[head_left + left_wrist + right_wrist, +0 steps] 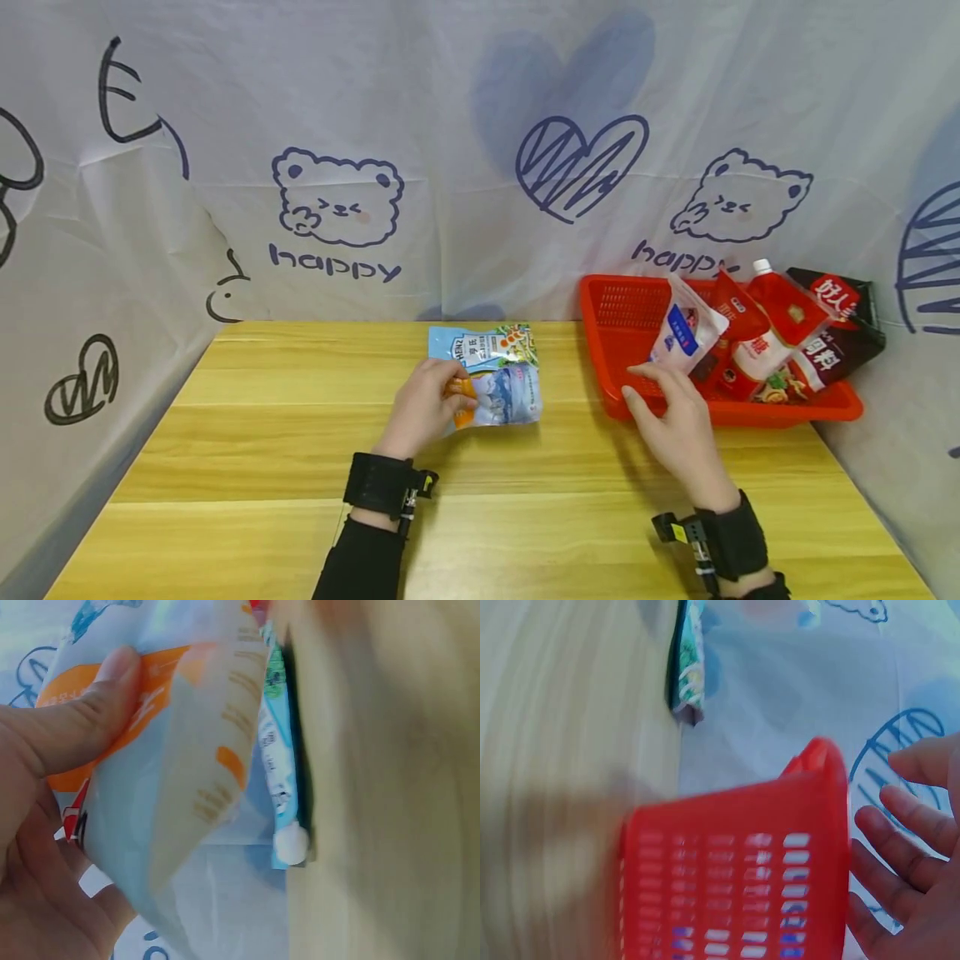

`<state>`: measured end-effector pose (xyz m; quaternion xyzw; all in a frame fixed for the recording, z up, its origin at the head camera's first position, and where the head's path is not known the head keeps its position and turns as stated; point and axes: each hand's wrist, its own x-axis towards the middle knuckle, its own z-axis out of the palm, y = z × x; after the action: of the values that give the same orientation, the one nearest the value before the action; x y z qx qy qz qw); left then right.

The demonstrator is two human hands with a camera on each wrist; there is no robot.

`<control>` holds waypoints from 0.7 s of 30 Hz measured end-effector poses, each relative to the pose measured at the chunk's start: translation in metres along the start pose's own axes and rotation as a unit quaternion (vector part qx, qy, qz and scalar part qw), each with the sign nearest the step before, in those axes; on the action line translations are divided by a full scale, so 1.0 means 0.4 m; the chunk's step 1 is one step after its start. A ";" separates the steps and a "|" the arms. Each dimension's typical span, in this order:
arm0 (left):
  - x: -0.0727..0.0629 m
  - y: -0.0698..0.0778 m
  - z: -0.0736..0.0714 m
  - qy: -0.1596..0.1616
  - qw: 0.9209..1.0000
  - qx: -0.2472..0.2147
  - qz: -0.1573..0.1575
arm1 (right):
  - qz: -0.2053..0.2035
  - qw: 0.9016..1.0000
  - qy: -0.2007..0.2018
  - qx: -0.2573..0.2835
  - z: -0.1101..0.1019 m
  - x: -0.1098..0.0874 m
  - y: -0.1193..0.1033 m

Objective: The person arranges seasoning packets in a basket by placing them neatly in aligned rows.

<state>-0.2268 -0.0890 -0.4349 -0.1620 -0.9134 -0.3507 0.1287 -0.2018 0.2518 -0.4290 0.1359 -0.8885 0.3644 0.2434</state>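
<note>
My left hand pinches a blue-and-orange plastic pouch by its left end, thumb on one face and fingers behind. In the left wrist view the thumb lies across the orange band of the pouch. Behind it on the table lies a light-blue Heinz pouch with a white cap. My right hand, fingers spread and holding nothing, is at the near left rim of a red plastic basket. In the right wrist view its fingers are beside the basket's slotted wall.
In the basket stand a white-and-blue pouch, a red packet, a red pouch with a white cap and a black packet leaning over the right rim. A white drawn-on cloth hangs behind the wooden table.
</note>
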 end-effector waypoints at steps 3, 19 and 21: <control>0.001 0.009 -0.014 0.029 0.999 -0.014 0.003 | -0.007 1.000 0.008 0.011 0.008 0.007 -0.022; -0.001 0.042 -0.041 0.094 0.991 -0.058 0.076 | -0.010 0.994 -0.051 0.100 0.088 0.047 -0.129; -0.001 0.046 -0.040 0.091 0.990 -0.060 0.089 | -0.004 0.990 -0.075 0.120 0.101 0.053 -0.143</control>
<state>-0.2174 -0.0872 -0.4124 -0.2176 -0.8571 -0.4049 0.2326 -0.2090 0.1818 -0.4095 0.1949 -0.8535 0.4563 0.1592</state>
